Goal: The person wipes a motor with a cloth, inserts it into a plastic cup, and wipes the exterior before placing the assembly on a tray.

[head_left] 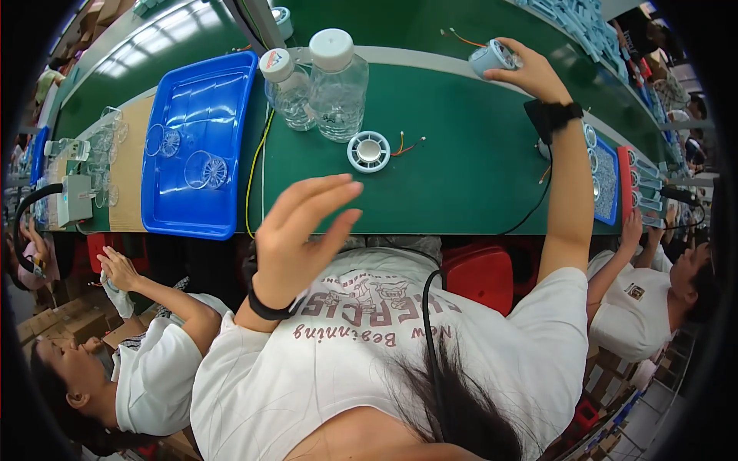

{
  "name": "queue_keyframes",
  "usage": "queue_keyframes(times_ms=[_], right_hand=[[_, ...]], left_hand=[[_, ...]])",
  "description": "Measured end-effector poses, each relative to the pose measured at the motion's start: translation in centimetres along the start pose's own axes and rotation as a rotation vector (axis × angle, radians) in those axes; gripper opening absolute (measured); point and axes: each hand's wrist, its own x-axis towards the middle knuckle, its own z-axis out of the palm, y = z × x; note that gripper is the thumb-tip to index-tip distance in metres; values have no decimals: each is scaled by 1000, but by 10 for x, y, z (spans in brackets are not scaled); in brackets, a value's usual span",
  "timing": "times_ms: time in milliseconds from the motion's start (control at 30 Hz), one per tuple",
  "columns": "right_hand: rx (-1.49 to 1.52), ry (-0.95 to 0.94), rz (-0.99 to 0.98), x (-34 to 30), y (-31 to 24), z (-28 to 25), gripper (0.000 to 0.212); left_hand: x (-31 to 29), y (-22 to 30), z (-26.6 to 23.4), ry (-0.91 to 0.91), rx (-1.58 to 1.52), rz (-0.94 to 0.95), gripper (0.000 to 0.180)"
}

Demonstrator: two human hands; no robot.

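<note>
Head view, upper right: where is the fan unit, and which way does it point?

It's in the right hand, over the far side of the counter. Its long axis runs roughly sideways, the rimmed end toward the palm, thin wires trailing off to the left.

How do the fingers stand?

The right fingers grip the unit, thumb on the near side. The left hand has its fingers loosely spread and slightly bent, above the counter's near edge.

Materials and shapes?

The unit is a smooth, pale-blue cylinder. A matching round fan lies on the green counter, its spoked ring and silvery disc facing up, leads toward the right. Just behind stand 2 clear bottles with white caps. At left, a glossy blue tray with rounded corners bears 2 clear cups.

Any room?

Bare green surface stretches from the round fan to the right forearm; the bottles crowd the far-left side.
</note>
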Motion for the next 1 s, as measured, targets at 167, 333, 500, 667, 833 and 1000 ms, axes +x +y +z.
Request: queue_keyframes(times_ms=[167,333,500,667,833,1000], right_hand=[[407,-83,-80,-107,-92,-18,78],[359,-91,-318,-149,-120,-19,76],[537,-81,-293,-169,-117,-6,80],[779,180,-283,-176,-133,35,85],[817,272,-346,-173,-128,44,83],[689,385,-472,-167,-133,40,75]], left_hand=[[26,11,50,-108,-229,256,46],[52,30,75,-256,-340,201,63],[56,25,88,-373,-778,88,76],[51,23,84,-384,-1176,-105,84],[54,15,78,-457,-1118,-30,89],[49,12,77,-452,-1058,-100,88]])
